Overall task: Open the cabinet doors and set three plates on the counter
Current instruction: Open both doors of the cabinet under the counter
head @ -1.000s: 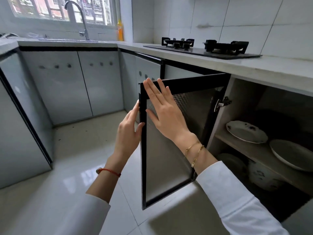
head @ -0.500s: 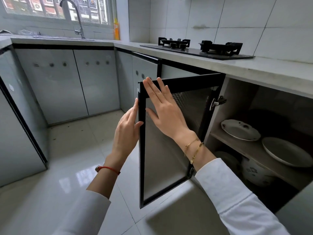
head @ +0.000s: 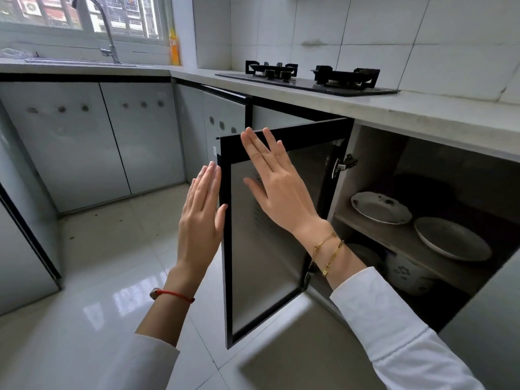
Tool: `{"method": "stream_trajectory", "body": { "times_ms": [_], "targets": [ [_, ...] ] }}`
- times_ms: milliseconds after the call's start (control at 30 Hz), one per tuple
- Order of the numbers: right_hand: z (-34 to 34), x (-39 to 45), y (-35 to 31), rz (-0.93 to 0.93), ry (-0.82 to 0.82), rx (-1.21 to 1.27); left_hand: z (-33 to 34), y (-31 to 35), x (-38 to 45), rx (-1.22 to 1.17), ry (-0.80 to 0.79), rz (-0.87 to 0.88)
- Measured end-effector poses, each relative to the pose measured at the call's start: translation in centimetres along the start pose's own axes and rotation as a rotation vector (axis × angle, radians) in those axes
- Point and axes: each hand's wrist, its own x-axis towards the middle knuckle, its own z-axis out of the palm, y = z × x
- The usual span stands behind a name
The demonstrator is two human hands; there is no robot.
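A black-framed cabinet door (head: 267,280) stands swung wide open below the counter (head: 422,114). My right hand (head: 277,184) lies flat on its inner face, fingers spread, tips on the top rail. My left hand (head: 201,218) is flat and open along the door's free edge, thumb touching the frame. Inside the cabinet, two white patterned plates sit on the shelf: one (head: 380,208) near the hinge side, another (head: 453,239) to its right. On the cabinet floor under that shelf stand another plate (head: 365,254) and a white patterned pot (head: 408,274), both partly hidden.
A black gas stove (head: 309,78) sits on the counter above the open cabinet. Closed grey cabinet doors (head: 92,147) run along the left, under a sink faucet (head: 101,26) and a yellow bottle (head: 174,46). The glossy tiled floor (head: 98,277) lies below.
The door has swung a little further open and both hands stayed flat against it. My left hand's fingers have straightened along the door's edge.
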Motion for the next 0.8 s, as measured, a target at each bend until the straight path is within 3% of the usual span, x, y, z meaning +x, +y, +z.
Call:
{"method": "stream_trajectory", "body": {
  "times_ms": [233, 800],
  "targets": [
    [-2.7, -2.8, 2.5, 0.1, 0.013, -0.117, 1.4, 3.7, 0.8, -0.109, -0.004, 0.178],
    [-13.6, -16.0, 12.1, 0.476, 0.067, -0.452, 12.2, 19.1, 3.2, -0.615, -0.38, 0.2]
  ]
}}
